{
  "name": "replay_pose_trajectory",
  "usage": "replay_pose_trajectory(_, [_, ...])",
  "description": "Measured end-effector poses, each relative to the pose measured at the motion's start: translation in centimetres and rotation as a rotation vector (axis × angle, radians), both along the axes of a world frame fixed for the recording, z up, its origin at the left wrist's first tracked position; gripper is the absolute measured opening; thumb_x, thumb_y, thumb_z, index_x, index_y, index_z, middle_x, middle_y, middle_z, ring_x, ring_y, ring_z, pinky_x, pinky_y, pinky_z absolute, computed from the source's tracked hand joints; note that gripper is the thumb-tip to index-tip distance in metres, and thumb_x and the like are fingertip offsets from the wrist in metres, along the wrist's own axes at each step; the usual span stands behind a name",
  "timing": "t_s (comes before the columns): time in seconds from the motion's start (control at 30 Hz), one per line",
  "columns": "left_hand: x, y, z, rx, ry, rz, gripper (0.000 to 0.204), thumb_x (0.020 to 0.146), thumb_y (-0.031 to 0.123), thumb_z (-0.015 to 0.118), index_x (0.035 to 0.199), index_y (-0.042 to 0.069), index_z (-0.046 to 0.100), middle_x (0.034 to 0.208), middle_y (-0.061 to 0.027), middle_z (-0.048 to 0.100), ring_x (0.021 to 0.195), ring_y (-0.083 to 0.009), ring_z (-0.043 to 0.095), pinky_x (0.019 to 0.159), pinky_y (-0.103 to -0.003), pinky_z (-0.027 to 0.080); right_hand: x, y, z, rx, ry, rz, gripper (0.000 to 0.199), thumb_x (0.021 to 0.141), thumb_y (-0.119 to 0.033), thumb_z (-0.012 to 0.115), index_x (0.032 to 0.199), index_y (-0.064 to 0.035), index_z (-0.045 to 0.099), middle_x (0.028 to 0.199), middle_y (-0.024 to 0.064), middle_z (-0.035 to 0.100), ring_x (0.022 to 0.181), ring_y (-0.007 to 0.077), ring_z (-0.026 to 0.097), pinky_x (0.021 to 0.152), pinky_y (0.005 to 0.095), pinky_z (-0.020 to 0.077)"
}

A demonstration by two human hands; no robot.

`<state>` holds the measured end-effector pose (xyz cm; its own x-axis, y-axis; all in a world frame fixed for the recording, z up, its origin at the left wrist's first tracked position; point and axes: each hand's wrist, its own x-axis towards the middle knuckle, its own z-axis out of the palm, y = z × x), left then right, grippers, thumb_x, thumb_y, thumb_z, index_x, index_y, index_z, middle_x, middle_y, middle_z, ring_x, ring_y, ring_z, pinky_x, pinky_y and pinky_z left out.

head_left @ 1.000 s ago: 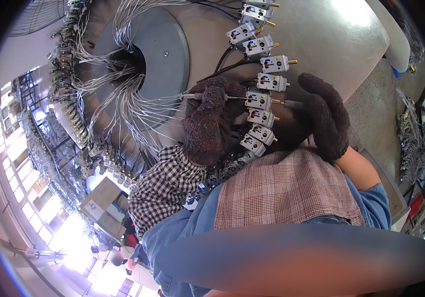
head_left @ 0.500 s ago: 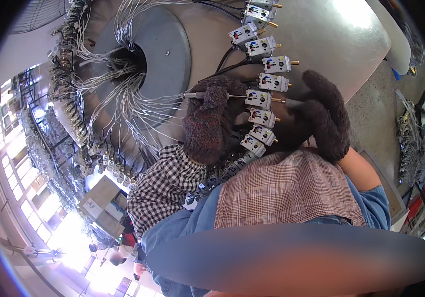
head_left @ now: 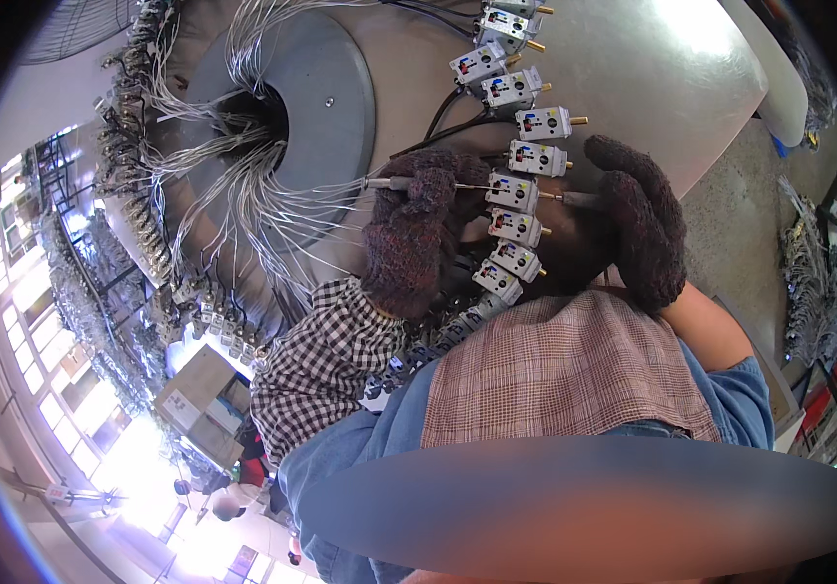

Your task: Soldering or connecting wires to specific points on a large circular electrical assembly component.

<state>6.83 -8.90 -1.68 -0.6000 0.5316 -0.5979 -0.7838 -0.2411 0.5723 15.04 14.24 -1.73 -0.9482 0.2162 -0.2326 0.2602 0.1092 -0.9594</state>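
Observation:
My left hand [head_left: 409, 229], in a dark brown knitted glove, is closed around a slim metal screwdriver-like tool [head_left: 389, 183]. The tool's thin shank reaches right, to the left side of a small silver box-shaped unit [head_left: 513, 193] with red and blue marks. Opposite, my right hand [head_left: 647, 229], gloved alike, has its fingers bent around a grey tapered tool [head_left: 584, 200]. That tool's narrow end lies at the right side of the same unit, by its brass stem; whether they touch I cannot tell. Part of the grip is hidden by the glove.
Similar units, such as one with a brass stem [head_left: 545, 123], line the table's [head_left: 652, 68] near edge in a curved row. A grey round disc [head_left: 340, 117] has a central hole with many silvery wires [head_left: 262, 204] fanning out. A wire-guard fan [head_left: 73, 29] stands far left.
The right hand and its grey tool have shifted slightly, with the tool's end a little farther right. The left hand's tool has moved slightly right. The row of units has barely shifted.

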Motion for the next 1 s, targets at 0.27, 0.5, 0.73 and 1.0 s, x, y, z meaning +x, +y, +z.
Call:
replay_pose_trajectory(0.27, [-0.1, 0.9, 2.2, 0.169, -0.186, 0.126, 0.038, 0.100, 0.034, 0.052, 0.113, -0.002, 0.052, 0.111, -0.0239, 0.061, 0.095, -0.0365, 0.067, 0.074, -0.046, 0.062, 0.6, -0.3, -0.2, -0.216, -0.027, -0.033, 0.033, 0.098, -0.016, 0.054, 0.128, -0.0014, 0.057, 0.127, 0.0186, 0.056, 0.102, 0.0225, 0.060, 0.082, 0.0324, 0.0538])
replay_pose_trajectory(0.5, [-0.6, 0.9, 1.5, 0.138, -0.029, 0.127, 0.038, 0.099, 0.035, 0.054, 0.105, -0.002, 0.053, 0.112, -0.0283, 0.061, 0.093, -0.0395, 0.068, 0.075, -0.048, 0.062, 1.3, 1.2, 0.0, 0.134, 0.218, 0.292, 0.040, 0.094, -0.016, 0.055, 0.130, 0.0016, 0.054, 0.129, 0.0241, 0.052, 0.106, 0.0302, 0.060, 0.092, 0.0381, 0.0489])
replay_pose_trajectory(0.73, [-0.1, 0.5, 1.1, 0.105, -0.022, 0.121, 0.042, 0.097, 0.038, 0.054, 0.114, 0.000, 0.052, 0.119, -0.0291, 0.057, 0.103, -0.0413, 0.063, 0.081, -0.053, 0.059, 0.8, 1.0, -0.8, 0.705, 0.616, 0.313, 0.046, 0.094, -0.018, 0.057, 0.135, -0.0005, 0.048, 0.128, 0.0218, 0.053, 0.104, 0.0276, 0.060, 0.089, 0.0390, 0.0492])
replay_pose_trajectory(1.0, [-0.2, 0.7, 1.3, 0.278, -0.038, 0.166, 0.035, 0.098, 0.029, 0.057, 0.111, -0.003, 0.055, 0.113, -0.0231, 0.062, 0.102, -0.0357, 0.065, 0.079, -0.046, 0.060, 1.0, -0.1, 1.6, -0.163, -0.044, 0.051, 0.047, 0.098, -0.022, 0.052, 0.139, -0.0002, 0.044, 0.118, 0.0144, 0.057, 0.098, 0.0206, 0.060, 0.086, 0.0323, 0.0496])
